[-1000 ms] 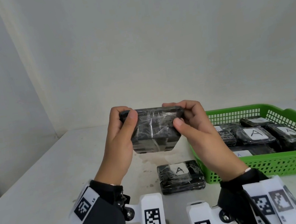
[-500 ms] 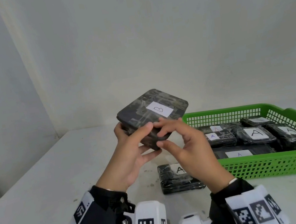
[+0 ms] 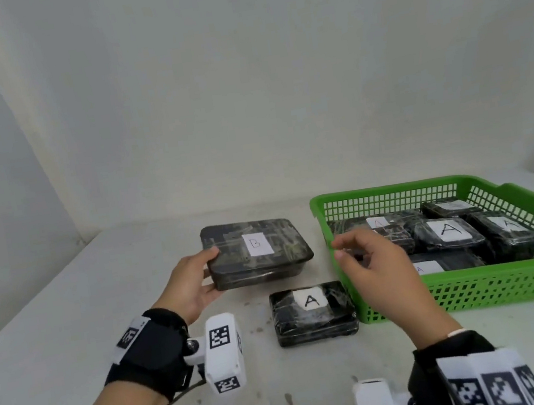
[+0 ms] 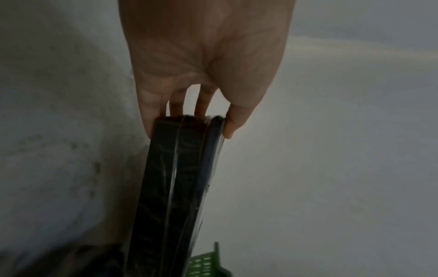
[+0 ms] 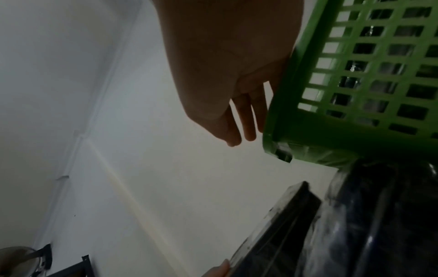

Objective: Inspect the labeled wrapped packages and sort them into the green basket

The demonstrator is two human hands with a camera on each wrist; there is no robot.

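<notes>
My left hand (image 3: 197, 282) grips the left end of a black wrapped package (image 3: 259, 252) labeled B, thumb on top and fingers underneath; the left wrist view shows that package (image 4: 175, 187) edge-on between thumb and fingers. It is level, low over or on the table; I cannot tell which. My right hand (image 3: 367, 256) hovers empty, fingers relaxed, beside the left wall of the green basket (image 3: 513, 283); in the right wrist view its fingers (image 5: 246, 120) are straight next to the basket (image 5: 308, 93). A second black package (image 3: 313, 311) labeled A lies on the table in front of the basket.
The green basket holds several black wrapped packages labeled A (image 3: 447, 234). The white table (image 3: 70, 335) meets a plain white wall behind. Bare tabletop spreads to the left of the B package and in front of me.
The B package has come down from chest height to the table area on the left, label up. My right hand has let go of it and drawn back toward the basket.
</notes>
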